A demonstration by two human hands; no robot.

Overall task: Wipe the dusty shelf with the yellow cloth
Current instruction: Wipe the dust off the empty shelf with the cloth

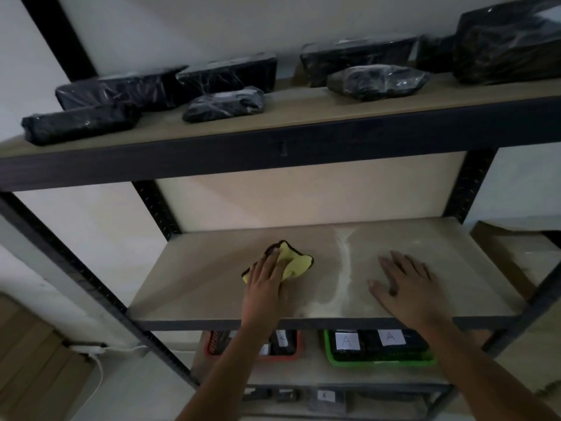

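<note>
Shelf (212, 268), middle tier of a dark metal rack: tan board, bare except for cloth and hands. Yellow cloth (293, 261), dark-edged and bunched, lies left of centre. Left hand (267, 278) presses it flat-fingered from above, likely to keep weight on it for the stroke. Right hand (406, 282) rests spread and flat on the board to the right, holding nothing; probably bracing. Pale dust streak (344, 268) runs near to far between the hands, with a fainter haze to its right. Board left of the streak looks even. Judgement: left part wiped, right part pending.
</note>
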